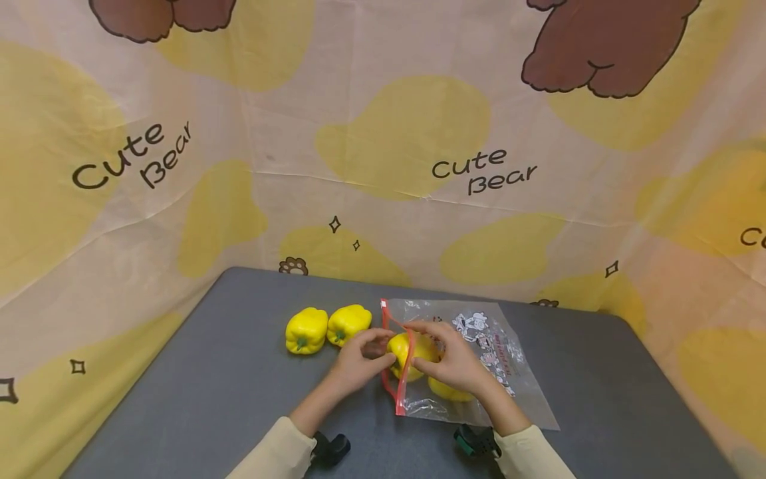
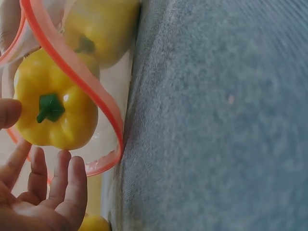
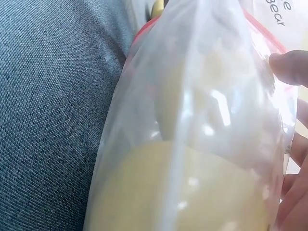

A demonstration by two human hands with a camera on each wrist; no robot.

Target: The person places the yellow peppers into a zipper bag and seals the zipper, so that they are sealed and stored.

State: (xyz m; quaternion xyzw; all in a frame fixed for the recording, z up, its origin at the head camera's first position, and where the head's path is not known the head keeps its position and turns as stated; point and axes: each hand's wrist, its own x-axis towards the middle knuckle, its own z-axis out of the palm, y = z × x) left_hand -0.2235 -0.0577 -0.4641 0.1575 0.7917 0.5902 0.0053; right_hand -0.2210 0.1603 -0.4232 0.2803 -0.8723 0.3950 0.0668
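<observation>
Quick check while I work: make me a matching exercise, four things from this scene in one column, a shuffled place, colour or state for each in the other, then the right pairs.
Things
1. Yellow bell pepper in the mouth of the clear zip bag
2. Zip strip along the bag's opening
3. Two loose yellow bell peppers
4. Tabletop

Place, colour or state
A. Dark grey
B. Side by side, outside the bag
C. Green stem facing out through the opening
D. Red

Right pairs: 1-C, 2-D, 3-B, 4-A
</observation>
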